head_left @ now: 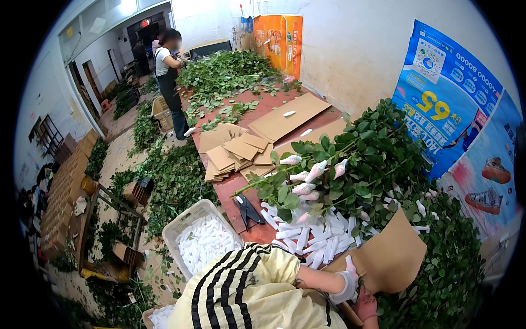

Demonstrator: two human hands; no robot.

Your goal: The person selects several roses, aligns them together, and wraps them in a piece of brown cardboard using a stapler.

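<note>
A curved brown cardboard sheet (395,255) stands at the lower right, with both of my hands at its near left edge. My left hand (352,270), below a white cuff, presses against the sheet; its fingers are partly hidden. Just under it, my right hand (366,306) in a reddish glove is closed on the lower part of the cardboard. Beyond them lie many white rolled sleeves (326,241) in a loose pile. Leafy rose stems (356,164) with pale netted buds (316,171) rest across the pile.
A black hand tool (247,213) lies at the table's (227,192) left edge. Beside it stands a basket (171,230) of white netting. Cut cardboard pieces (241,151) and heaped leaves (227,74) lie farther back. A person (167,71) works at the far left.
</note>
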